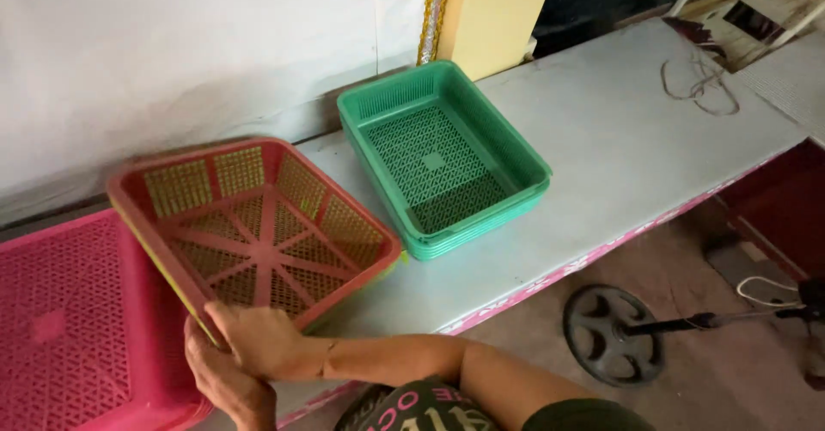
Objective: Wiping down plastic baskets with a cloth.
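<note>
Both hands, right [262,341] over left [225,381], grip the tilted red basket [258,229], not yet set flat between the pink [69,311] and green baskets [443,156].

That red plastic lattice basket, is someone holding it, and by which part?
Yes. Both hands, right hand over left hand, grip the tilted red plastic lattice basket at its near rim.

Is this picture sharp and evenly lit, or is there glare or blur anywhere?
Head view: soft, even daylight, no harsh glare; the green perforated plastic basket and red lattice plastic basket look sharp; the hands are slightly soft; straight edges bow a little towards the corners.
</note>
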